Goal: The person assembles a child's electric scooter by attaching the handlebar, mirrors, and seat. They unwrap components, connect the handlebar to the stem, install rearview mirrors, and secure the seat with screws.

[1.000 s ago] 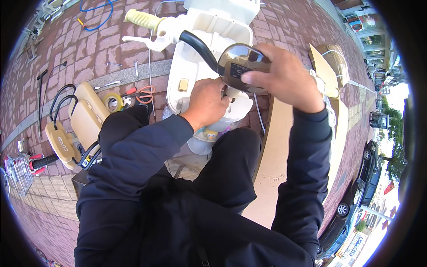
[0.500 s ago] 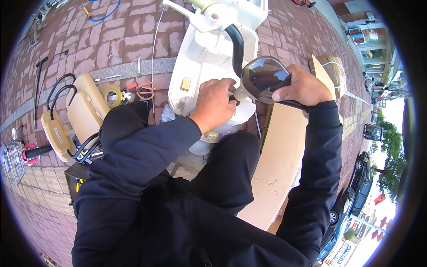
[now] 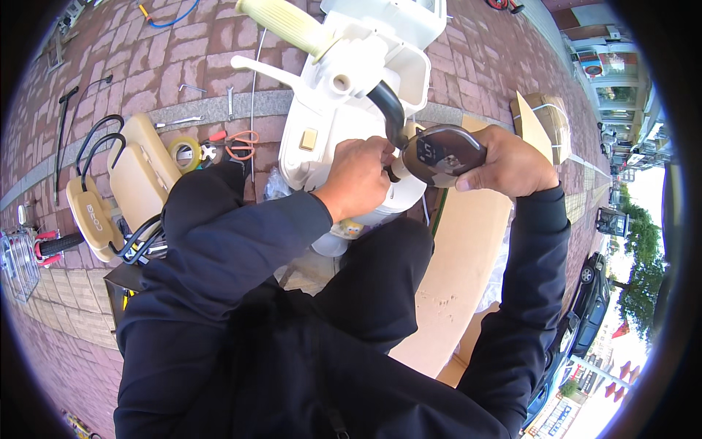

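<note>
A white plastic vehicle body with a pale yellow handlebar grip lies on the brick paving in front of me. A black curved stem rises from it to a round brown display unit. My right hand grips that display unit from the right side. My left hand is closed around the base of the stem just under the display, fingers pinched at the joint. Both forearms are in dark sleeves.
Two beige seat pads with black tubes lie at the left. A yellow tape roll, orange-handled scissors and wrenches sit on the paving. Flat cardboard lies at the right, and parked cars stand beyond.
The view has shifted, so the white body and display sit lower in frame. My right hand has turned the display unit face-up. My left hand stays at the stem's base.
</note>
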`<state>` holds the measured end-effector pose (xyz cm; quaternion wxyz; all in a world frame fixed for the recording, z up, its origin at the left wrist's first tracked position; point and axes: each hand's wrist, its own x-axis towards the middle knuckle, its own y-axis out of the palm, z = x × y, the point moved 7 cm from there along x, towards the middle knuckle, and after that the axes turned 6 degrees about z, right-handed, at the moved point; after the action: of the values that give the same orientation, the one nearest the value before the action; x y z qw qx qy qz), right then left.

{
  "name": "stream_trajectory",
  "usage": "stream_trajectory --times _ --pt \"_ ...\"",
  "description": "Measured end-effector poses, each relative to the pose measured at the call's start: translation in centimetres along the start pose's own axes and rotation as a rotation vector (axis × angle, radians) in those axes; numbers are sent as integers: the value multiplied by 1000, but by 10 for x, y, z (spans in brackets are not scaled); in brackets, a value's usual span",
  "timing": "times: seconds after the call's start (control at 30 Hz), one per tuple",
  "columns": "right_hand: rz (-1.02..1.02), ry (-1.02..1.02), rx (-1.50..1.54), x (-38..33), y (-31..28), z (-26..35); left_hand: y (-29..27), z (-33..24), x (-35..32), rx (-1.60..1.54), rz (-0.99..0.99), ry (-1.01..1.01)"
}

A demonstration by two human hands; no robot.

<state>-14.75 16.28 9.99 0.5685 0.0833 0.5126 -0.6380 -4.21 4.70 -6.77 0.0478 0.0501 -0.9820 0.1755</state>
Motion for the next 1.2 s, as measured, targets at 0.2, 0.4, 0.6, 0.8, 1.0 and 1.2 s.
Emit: stream_trajectory --times 0.2,0.4,0.6,0.8,1.0,1.2 --pt "-3 -43 -74 0 3 7 3 -2 -3 -23 -37 24" --pt "25 34 -80 16 -7 14 -1 -7 -6 -23 -61 20" --pt "45 97 -135 14 -9 6 1 -3 -3 -74 -52 29" --pt "-4 -23 -57 10 -3 6 -2 -14 -1 42 -26 71" --pt "-183 -79 -96 -5 0 12 -1 -23 4 41 19 40" --pt "-1125 -129 -254 -89 30 15 1 -24 4 96 4 72"
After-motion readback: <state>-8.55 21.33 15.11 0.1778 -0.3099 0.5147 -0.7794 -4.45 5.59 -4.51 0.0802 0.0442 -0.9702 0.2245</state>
